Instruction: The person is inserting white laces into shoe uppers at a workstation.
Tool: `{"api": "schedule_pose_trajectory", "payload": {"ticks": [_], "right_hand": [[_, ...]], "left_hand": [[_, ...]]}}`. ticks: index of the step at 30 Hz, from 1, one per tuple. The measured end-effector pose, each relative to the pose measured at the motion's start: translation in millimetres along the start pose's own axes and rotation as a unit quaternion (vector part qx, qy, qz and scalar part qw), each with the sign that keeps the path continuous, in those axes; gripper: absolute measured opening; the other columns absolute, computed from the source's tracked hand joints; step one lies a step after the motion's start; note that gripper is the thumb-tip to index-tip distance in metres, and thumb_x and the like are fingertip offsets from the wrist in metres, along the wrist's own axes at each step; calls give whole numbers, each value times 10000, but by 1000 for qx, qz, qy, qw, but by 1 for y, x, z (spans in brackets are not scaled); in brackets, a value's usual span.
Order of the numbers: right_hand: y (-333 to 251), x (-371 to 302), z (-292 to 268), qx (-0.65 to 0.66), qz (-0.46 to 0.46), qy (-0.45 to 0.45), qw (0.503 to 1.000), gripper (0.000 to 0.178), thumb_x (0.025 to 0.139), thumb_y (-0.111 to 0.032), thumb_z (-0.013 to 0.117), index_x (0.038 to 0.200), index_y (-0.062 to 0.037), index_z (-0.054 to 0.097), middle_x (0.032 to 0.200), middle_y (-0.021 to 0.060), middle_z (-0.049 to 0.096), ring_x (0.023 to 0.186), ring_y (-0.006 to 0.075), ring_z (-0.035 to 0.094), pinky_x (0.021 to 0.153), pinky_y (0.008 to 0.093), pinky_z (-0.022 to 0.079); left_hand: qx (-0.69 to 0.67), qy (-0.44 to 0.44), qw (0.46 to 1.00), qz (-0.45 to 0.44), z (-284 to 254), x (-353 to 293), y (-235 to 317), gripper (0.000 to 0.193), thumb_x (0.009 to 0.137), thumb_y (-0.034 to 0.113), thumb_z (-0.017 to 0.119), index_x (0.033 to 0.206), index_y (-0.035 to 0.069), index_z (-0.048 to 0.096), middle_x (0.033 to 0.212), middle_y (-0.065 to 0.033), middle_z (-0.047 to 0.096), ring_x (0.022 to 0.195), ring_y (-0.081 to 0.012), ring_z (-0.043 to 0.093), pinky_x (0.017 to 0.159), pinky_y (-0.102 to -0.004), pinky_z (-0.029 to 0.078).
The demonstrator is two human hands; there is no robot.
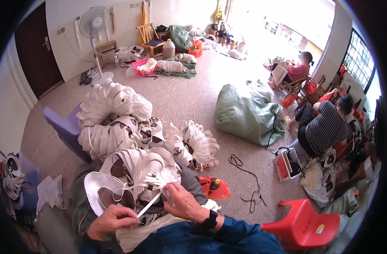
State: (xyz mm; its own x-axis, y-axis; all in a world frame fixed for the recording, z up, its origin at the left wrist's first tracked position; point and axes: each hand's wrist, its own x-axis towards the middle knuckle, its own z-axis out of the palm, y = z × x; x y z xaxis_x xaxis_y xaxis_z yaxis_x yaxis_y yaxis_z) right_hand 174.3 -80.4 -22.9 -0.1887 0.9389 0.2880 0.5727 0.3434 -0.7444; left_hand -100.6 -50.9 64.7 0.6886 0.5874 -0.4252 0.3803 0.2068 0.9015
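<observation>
A flat white shoelace (148, 205) runs taut and slanting between my two hands. My left hand (113, 221) pinches its lower end between thumb and fingertips. At the upper end my right hand (184, 204), with a dark band on the wrist, is closed on the lace; its fingertips are partly hidden. Just beyond my hands, a bundle of white shoe uppers (153, 171) with brown-grey linings lies across my lap, loose laces hanging over it. One upper (101, 190) opens out to the left of the bundle. A hank of cream laces (153, 228) rests under my forearms.
More bundled uppers (115, 99) are heaped on a purple chair (62, 127). A red plastic stool (305, 224) stands at the right, near a big green sack (244, 114). Black cord (246, 171) lies on the floor. Two people sit working at the right, one in a striped top (326, 129).
</observation>
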Motion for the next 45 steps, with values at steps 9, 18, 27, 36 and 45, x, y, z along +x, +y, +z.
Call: {"api": "schedule_pose_trajectory", "payload": {"ticks": [9, 18, 27, 36, 45], "right_hand": [[35, 37, -16, 50, -13, -6, 999, 195, 867, -56, 704, 1055, -24, 663, 1056, 137, 609, 934, 269, 618, 783, 342, 510], [25, 34, -28, 350, 222, -112, 903, 139, 953, -132, 661, 973, -7, 605, 783, -28, 586, 733, 95, 550, 653, 274, 472], [-8, 30, -12, 6, 80, -37, 996, 301, 777, -220, 786, 830, -8, 580, 805, 156, 604, 742, 364, 627, 637, 434, 477], [7, 24, -13, 16, 44, 36, 998, 271, 760, -126, 766, 789, 1, 528, 927, 115, 571, 800, 256, 562, 691, 348, 457], [7, 24, -4, 89, 65, -10, 994, 221, 770, -84, 738, 805, -7, 534, 977, 94, 606, 854, 221, 583, 743, 324, 473]], "left_hand": [[132, 131, 969, 161, 22, 31, -15, 106, 909, 85, 693, 956, -5, 663, 860, -60, 633, 794, -126, 602, 710, -275, 479], [74, 198, 955, 205, 22, 40, -7, 43, 928, 49, 664, 942, 16, 641, 993, -57, 624, 851, -121, 598, 768, -268, 480], [-420, 111, 870, 234, 37, 93, 11, 165, 1008, 167, 567, 942, 22, 606, 926, -122, 660, 833, -176, 616, 849, -317, 494], [-402, 307, 843, 184, -17, -27, -45, 238, 1014, 245, 537, 839, 84, 541, 747, -9, 529, 508, -89, 401, 596, -295, 407], [-233, 401, 885, 36, -10, -88, -52, 280, 1019, 229, 534, 785, 77, 509, 675, -21, 523, 462, -61, 372, 477, -280, 373]]}}
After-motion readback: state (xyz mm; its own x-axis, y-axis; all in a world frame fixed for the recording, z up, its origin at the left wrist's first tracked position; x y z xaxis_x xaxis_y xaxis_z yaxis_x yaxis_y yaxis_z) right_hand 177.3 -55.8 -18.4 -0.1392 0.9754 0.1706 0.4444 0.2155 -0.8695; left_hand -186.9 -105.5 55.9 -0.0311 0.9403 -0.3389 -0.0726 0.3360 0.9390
